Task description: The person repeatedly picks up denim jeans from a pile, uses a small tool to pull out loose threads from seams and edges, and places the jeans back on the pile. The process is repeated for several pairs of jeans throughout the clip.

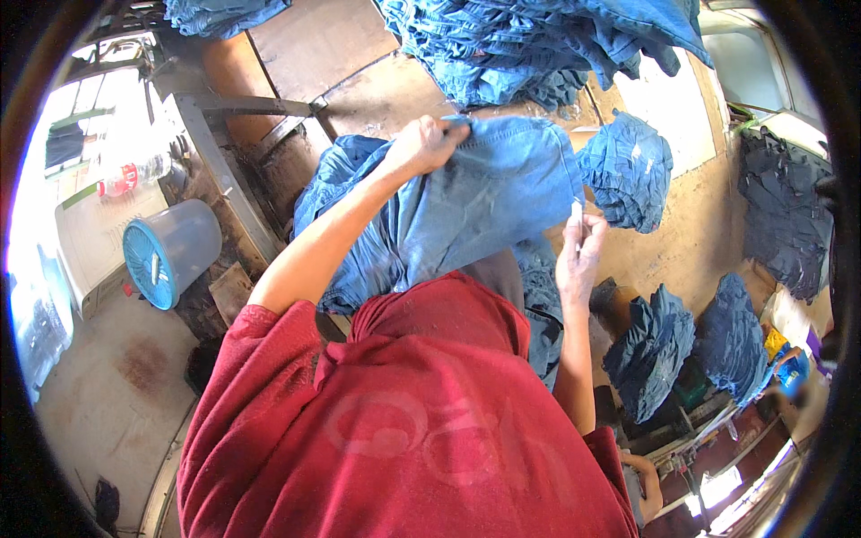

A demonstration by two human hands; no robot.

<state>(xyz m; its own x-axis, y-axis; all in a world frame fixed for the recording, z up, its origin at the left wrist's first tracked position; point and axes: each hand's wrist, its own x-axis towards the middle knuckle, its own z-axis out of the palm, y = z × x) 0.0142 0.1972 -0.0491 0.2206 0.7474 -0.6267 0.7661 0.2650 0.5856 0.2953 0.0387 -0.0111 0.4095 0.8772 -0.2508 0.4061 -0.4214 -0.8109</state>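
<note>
A pair of light blue denim trousers [489, 193] is stretched across in front of me, its lower part lying over my lap. My left hand [429, 145] is closed on its upper edge, fingers pinched on the cloth. At the garment's right edge, my right hand [579, 255] is closed in a pinch. A small thin whitish piece [577, 210] sticks up from its fingertips against the denim; its kind I cannot make out. More crumpled denim [345, 179] lies under and left of my left forearm.
A large denim heap [511, 49] sits at the far side, with a smaller bundle [632, 170] right of my work. Dark blue piles [650, 354] stand at the lower right, near another person's arm [647, 484]. A clear bucket with a blue lid [170, 251] lies left.
</note>
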